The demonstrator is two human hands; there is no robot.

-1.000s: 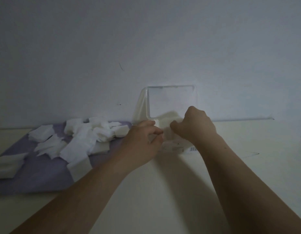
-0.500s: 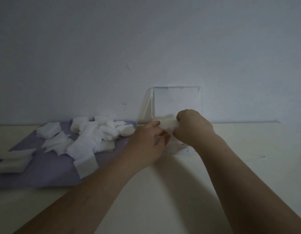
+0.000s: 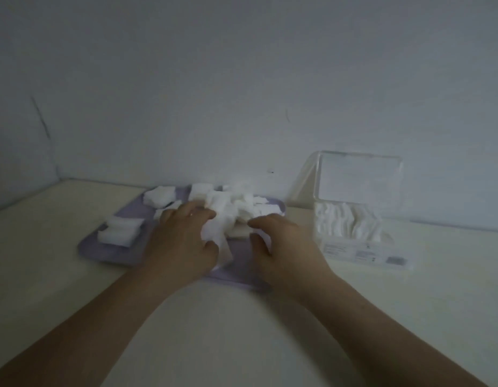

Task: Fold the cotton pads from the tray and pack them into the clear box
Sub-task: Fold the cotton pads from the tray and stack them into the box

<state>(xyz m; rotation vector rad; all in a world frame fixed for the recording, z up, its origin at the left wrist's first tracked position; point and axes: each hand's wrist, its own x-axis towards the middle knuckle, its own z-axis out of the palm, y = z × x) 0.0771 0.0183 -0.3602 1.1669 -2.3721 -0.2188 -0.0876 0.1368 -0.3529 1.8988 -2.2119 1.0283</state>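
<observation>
Left hand (image 3: pixel 183 238) grasping one cotton pad (image 3: pixel 218 233): the fingers curl over the pad's far end and the thumb closes on its near side, with the white sheet showing between them. Right hand (image 3: pixel 284 244), just beside it, has bent fingers and a thumb drawn in towards a scrap of white at the fingertips. Blur prevents telling whether it pinches that scrap or only touches it. Both hands, two in all, are over the one lilac tray (image 3: pixel 108 250), which lies on the cream table (image 3: pixel 214 331) left of centre. The held pad is over the middle of the tray, at the near edge of a loose pile (image 3: pixel 242 205) of pads, which overlap too much for a count. Two groups lie apart from the pile on the tray: a short stack (image 3: pixel 120 233) near the left front corner and a far clump (image 3: pixel 159 195) at the left rear corner. One clear box (image 3: pixel 365 252) stands on the table to the right of the tray, not touching it, its one lid (image 3: pixel 359 177) raised upright against the wall (image 3: pixel 242 79). Inside, a row of folded pads (image 3: pixel 348 222) stands on edge and fills most of the box; their number cannot be read.
</observation>
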